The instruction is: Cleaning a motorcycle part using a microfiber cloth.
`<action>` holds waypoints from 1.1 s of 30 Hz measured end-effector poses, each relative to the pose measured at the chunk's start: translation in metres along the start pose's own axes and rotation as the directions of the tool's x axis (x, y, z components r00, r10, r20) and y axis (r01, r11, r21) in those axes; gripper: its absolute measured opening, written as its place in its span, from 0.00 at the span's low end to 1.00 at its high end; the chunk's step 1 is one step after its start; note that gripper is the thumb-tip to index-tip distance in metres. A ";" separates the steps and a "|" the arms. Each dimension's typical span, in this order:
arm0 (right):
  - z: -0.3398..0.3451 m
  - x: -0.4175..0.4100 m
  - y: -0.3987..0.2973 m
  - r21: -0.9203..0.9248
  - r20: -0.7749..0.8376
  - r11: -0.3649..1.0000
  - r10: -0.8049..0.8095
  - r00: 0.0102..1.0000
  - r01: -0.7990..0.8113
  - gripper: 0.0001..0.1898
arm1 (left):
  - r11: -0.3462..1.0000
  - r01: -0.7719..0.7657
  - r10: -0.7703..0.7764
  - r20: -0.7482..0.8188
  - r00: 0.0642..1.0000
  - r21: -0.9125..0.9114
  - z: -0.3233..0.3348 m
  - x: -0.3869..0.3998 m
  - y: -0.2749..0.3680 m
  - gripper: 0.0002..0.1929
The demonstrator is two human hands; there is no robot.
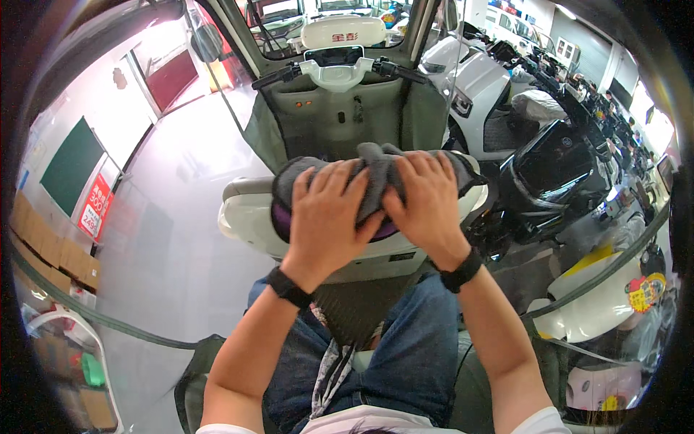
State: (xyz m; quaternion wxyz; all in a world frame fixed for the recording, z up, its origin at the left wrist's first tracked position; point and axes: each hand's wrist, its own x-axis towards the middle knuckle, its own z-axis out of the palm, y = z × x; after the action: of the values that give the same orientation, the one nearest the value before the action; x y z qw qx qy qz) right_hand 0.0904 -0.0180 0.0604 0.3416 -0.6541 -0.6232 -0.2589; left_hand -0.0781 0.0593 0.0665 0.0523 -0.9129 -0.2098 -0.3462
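Note:
A grey cloth with a dark edge and a purple underside [374,168] lies bunched over the front seat [246,209] of a small enclosed electric vehicle. My left hand [328,222] grips its left half, knuckles up and fingers pointing forward. On the right half, my right hand [425,200] holds the fabric, its thumb close to the middle. Between the two hands the cloth rises in a twisted fold. What is under the cloth, and most of the seat top, is hidden. Both wrists wear black bands.
Ahead are the handlebar with a display [337,73] and the grey front panel [341,119]. A black scooter [547,163] and a white vehicle [471,87] stand close on the right. Cardboard boxes [51,244] and a red sign [96,209] line the left wall.

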 end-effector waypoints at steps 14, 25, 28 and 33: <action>0.043 0.032 -0.087 0.058 0.116 0.994 -0.096 0.989 0.089 0.17 | 0.989 0.129 -0.134 -0.055 0.990 -0.075 -0.034 -0.030 -0.109 0.20; 0.047 0.033 -0.094 0.046 0.148 0.994 -0.106 0.983 0.100 0.18 | 0.970 0.244 -0.244 -0.039 0.969 0.000 -0.025 -0.032 -0.103 0.18; 0.043 0.027 -0.084 0.077 0.127 0.987 -0.149 0.981 0.140 0.19 | 0.965 0.249 -0.251 0.008 0.968 0.079 -0.026 -0.031 -0.085 0.20; 0.035 0.019 -0.074 0.087 0.058 0.982 -0.175 0.983 0.169 0.22 | 0.962 0.237 -0.242 0.019 0.970 0.134 -0.020 -0.030 -0.064 0.23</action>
State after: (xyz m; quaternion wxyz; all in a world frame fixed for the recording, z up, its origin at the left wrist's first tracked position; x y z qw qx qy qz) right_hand 0.0156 0.0199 0.0621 0.3240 -0.5913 -0.6983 -0.2403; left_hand -0.1370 0.1024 0.0586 0.0662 -0.8815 -0.3417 -0.3192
